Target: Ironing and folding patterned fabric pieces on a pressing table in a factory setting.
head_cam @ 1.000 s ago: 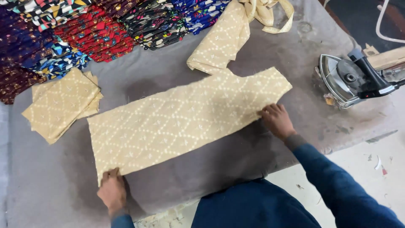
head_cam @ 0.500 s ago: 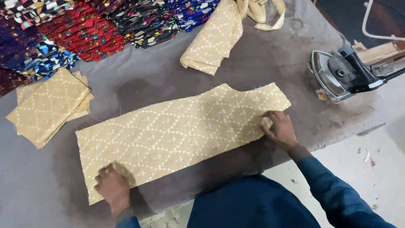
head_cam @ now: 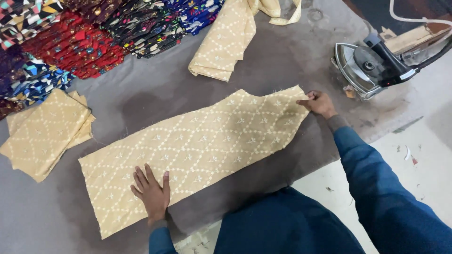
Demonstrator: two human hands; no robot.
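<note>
Two hands on a long beige diamond-embroidered fabric panel (head_cam: pixel 197 150) mid grey tabletop (head_cam: pixel 141 99), left hand (head_cam: pixel 151 190) flat, fingers spread, at seven o'clock, right hand (head_cam: pixel 320 103) pinching its three o'clock corner, steam iron (head_cam: pixel 372 66) at two o'clock.

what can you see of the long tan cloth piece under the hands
The cloth piece is tan with a pale stitched diamond lattice and small flower motifs. It is a long cut panel, lying flat and slanted on the grey table, its right end curved. The edges look raw and slightly frayed. The left hand presses flat on its lower left part; the right hand pinches its upper right corner.
</note>
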